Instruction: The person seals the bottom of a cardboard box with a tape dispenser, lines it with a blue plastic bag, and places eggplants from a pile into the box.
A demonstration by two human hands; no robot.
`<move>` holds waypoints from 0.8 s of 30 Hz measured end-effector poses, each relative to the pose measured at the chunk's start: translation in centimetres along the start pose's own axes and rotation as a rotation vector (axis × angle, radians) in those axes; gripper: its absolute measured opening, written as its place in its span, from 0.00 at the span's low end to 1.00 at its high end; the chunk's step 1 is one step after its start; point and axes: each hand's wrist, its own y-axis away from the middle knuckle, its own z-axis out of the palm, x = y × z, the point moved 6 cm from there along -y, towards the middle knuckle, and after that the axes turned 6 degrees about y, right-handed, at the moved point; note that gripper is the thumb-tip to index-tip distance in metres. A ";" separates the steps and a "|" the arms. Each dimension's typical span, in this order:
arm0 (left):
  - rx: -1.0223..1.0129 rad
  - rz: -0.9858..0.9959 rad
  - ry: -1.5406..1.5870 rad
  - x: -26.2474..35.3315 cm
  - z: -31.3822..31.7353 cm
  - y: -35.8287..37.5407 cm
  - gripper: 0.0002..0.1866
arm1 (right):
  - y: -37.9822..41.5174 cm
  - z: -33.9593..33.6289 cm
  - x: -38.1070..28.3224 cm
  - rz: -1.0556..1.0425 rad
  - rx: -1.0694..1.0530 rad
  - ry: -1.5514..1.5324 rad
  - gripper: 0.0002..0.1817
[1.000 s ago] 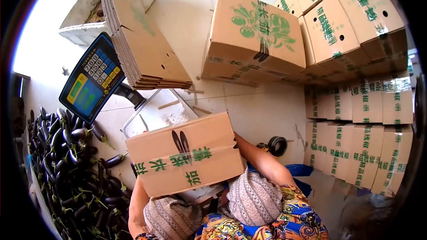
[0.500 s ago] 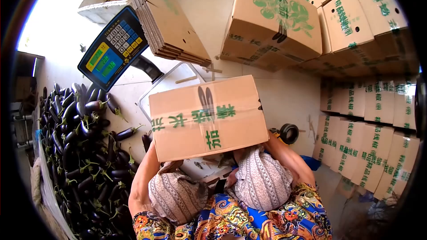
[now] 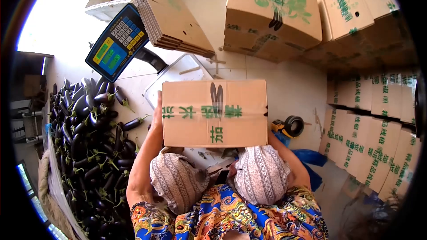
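A taped cardboard box with green lettering and a dark eggplant print is held in front of my knees, its printed face toward me. My left hand lies along the box's left side, fingers pointing away from me. At the right side my right forearm reaches to the box's lower corner; the hand itself is hidden behind the box. Just beyond the box is a scale's metal platform, partly covered by it. The scale's display and keypad stand to the left.
Many loose eggplants are heaped at the left. Folded cartons lean behind the scale. A closed printed box stands at the back, with stacked cartons along the right. A tape dispenser lies right of my box, near blue plastic.
The box has turned from a slant to nearly level and shifted slightly right. My left hand now shows along its left side. The view has shifted a little.
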 end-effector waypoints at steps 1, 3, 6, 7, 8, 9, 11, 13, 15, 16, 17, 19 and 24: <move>0.006 0.025 -0.091 1.1 0.1 0.0 0.36 | -2.5 1.8 0.2 -0.004 -0.045 -0.013 0.40; 0.063 0.158 -0.373 4.1 0.9 0.4 0.31 | -7.4 5.9 0.3 -0.010 -0.128 -0.055 0.40; 0.241 0.507 -1.468 7.0 3.0 1.4 0.30 | -12.9 10.0 0.6 -0.001 -0.198 -0.102 0.40; 0.228 0.562 -1.669 7.1 5.4 2.1 0.32 | -14.0 10.7 0.6 0.004 -0.209 -0.108 0.40; 0.119 0.642 -1.773 5.9 6.6 1.9 0.34 | -14.9 11.2 0.6 0.006 -0.216 -0.111 0.40; 0.049 0.628 -1.762 5.3 8.2 1.5 0.36 | -15.4 11.5 0.6 0.007 -0.221 -0.115 0.40; -0.026 0.635 -1.741 4.4 10.6 0.9 0.40 | -15.8 12.1 0.3 0.007 -0.230 -0.124 0.39; -0.075 0.672 -1.759 3.1 13.2 -0.3 0.42 | -15.5 12.4 -0.5 0.006 -0.225 -0.151 0.39; -0.195 0.680 -1.725 1.4 18.5 -0.9 0.42 | -14.9 12.5 -1.5 0.001 -0.220 -0.185 0.39; -0.240 0.825 -1.679 0.0 21.1 -1.0 0.42 | -14.5 12.5 -1.9 0.000 -0.217 -0.202 0.39; -0.287 0.856 -1.668 -1.2 23.8 -0.9 0.41 | -14.1 12.4 -2.3 -0.001 -0.214 -0.221 0.38; -0.320 0.872 -1.646 -3.5 27.6 -1.0 0.42 | -13.6 12.5 -2.8 -0.002 -0.209 -0.266 0.38; -0.185 0.982 -1.540 -1.9 26.1 -0.1 0.43 | -12.7 12.8 -3.9 -0.008 -0.206 -0.355 0.37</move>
